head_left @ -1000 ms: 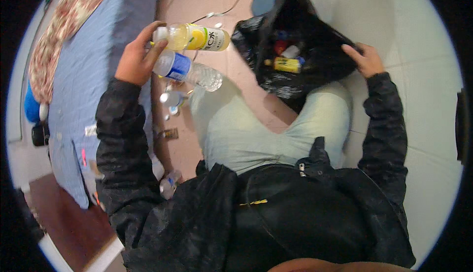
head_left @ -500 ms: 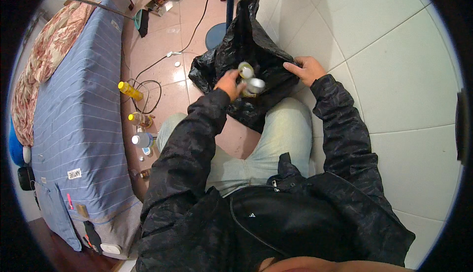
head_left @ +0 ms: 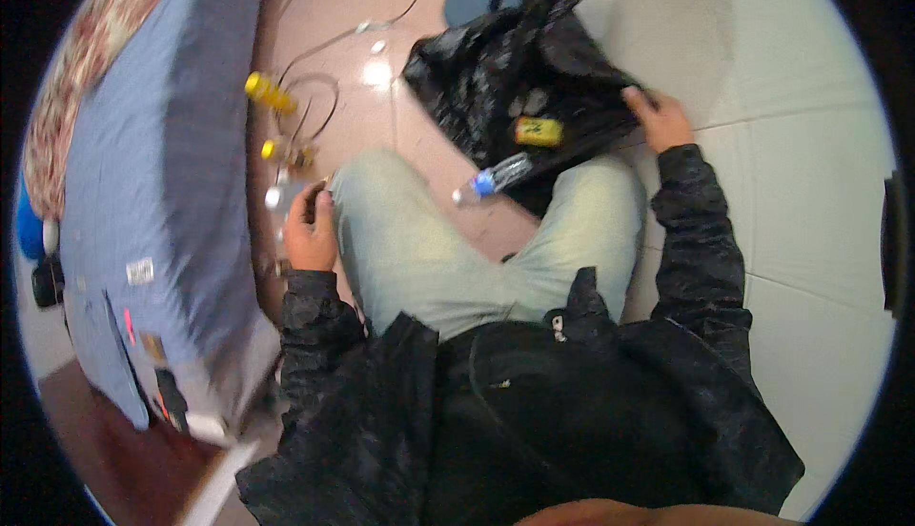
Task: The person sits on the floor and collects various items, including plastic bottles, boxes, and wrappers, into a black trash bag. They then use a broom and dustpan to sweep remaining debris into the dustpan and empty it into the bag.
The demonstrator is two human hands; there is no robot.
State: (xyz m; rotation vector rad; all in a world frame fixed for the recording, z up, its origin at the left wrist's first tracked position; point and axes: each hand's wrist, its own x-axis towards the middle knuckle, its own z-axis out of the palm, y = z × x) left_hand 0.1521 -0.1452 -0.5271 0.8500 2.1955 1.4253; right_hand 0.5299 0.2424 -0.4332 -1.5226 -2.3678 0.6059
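Note:
My right hand [head_left: 660,121] pinches the rim of a black plastic bag [head_left: 467,73] on the floor in front of me. A yellow can [head_left: 538,131] lies on the bag's dark plastic. A clear plastic bottle [head_left: 496,179] with a blue label and pale cap lies slanted across its near edge. My left hand [head_left: 313,231] is beside my left knee, thumb and fingers apart with nothing visible between them. Closest to it is a clear bottle with a white cap [head_left: 274,198], partly hidden by the hand. Beyond stand a yellow-capped bottle [head_left: 271,150] and a yellow bottle [head_left: 270,93], both blurred.
To the left a bed with a blue striped cover [head_left: 162,135] runs alongside the bottles. A dark cable [head_left: 329,97] loops over the pink tiled floor. Behind the bag is a round blue base [head_left: 469,2] with a pole. A pale tiled wall [head_left: 801,145] rises at the right.
My left hand has let go of the cans at the bag and moved left to beside my knee. My right hand still grips the bag. The whole view has shifted.

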